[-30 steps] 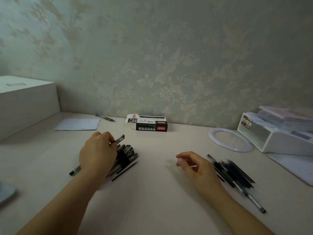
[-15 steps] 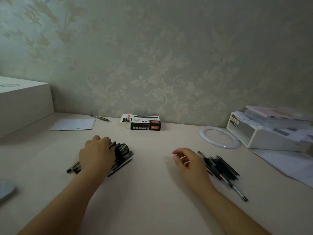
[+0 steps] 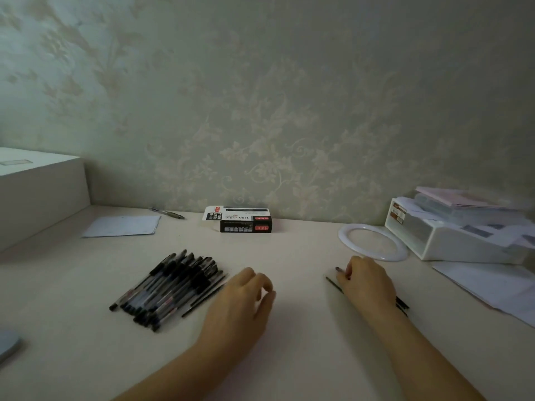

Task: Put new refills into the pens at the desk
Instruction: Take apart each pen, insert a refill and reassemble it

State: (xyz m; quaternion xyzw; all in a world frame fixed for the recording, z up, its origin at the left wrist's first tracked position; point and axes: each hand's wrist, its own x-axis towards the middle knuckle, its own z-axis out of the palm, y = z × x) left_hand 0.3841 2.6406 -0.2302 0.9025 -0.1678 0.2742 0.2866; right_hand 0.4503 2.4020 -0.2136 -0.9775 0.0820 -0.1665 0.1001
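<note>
Little looks done: the pens lie heaped left of the empty, loosely curled left hand, while the right hand covers the refills, apparently pinching one.

Home study corner: pale desk against floral wallpaper, with loose papers and a white desktop drawer unit.

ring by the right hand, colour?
White ring, seen in the head view.
</note>
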